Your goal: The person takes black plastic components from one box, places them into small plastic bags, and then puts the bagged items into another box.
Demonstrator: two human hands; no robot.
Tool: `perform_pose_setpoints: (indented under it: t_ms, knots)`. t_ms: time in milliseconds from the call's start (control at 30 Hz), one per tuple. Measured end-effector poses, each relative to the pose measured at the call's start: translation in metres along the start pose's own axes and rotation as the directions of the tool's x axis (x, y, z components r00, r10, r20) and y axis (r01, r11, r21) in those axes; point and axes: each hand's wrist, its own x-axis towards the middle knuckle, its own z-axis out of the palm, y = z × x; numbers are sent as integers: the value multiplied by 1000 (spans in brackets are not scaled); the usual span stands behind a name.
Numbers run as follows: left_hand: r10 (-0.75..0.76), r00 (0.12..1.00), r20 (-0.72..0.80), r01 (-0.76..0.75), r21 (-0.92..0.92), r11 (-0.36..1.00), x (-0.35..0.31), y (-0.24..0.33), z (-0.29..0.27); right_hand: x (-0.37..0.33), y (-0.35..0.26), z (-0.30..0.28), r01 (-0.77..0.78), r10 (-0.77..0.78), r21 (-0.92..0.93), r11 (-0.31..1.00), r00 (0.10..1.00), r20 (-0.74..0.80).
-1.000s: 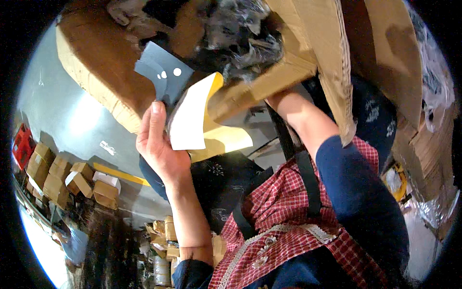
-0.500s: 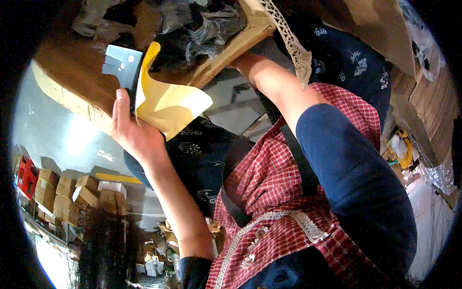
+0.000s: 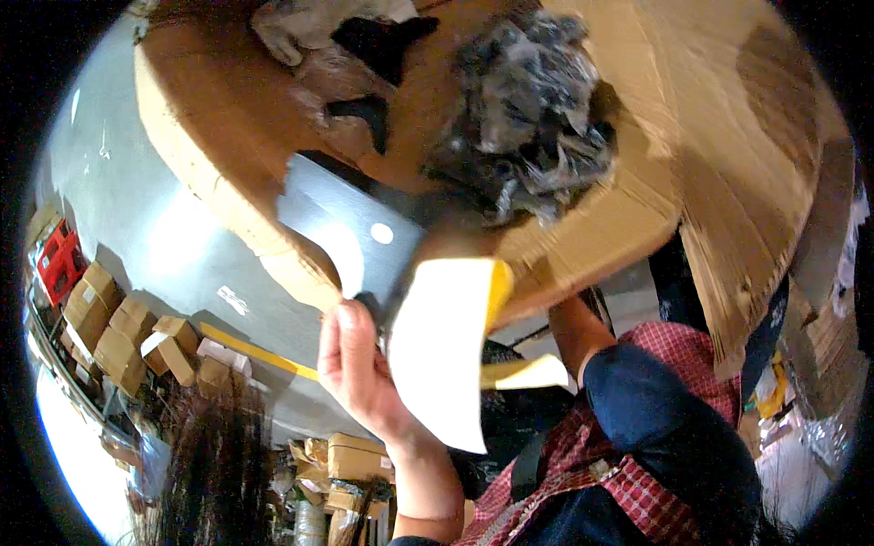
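My left hand (image 3: 360, 373) is closed, thumb uppermost, on the lower end of a flat dark-grey panel (image 3: 350, 218) with a round hole and a curved cut-out. Beside the panel, against the same hand, is a curled sheet (image 3: 442, 355), white with a yellow edge; its motion blurs it. Both are over the near edge of a large cardboard box (image 3: 583, 255). My right forearm (image 3: 578, 332) runs up behind that edge, and the cardboard hides the right hand and whatever it touches.
Inside the box lie crumpled clear plastic bags (image 3: 533, 109) and black pieces (image 3: 382, 45). A cardboard flap (image 3: 737, 227) hangs at the right. On the grey floor (image 3: 182, 218), several small cartons (image 3: 118, 355) and a red crate (image 3: 59, 259) stand at the left beside a yellow line.
The view has shifted, showing more of the box's inside. My left hand has moved right and lower in the picture with the panel and sheet. More of my right arm is hidden.
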Motion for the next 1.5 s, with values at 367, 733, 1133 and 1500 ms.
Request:
perform_pose_setpoints:
  t_ms: [367,733,1133,1500]
  knots:
    - [136,937,323,-20,-339,941,5,-7,-3,-95,0,31,292,-507,560,775,816,277]
    - [509,848,151,-374,-511,774,-19,-45,-34,-370,-13,-149,440,-404,-166,883,890,212]
    - [477,777,411,-241,-505,828,-180,-53,-111,-569,-3,-105,863,-764,492,120,396,-509]
    - [553,659,509,-319,-476,819,-216,-79,-135,-568,-10,-12,681,-722,566,464,661,-204]
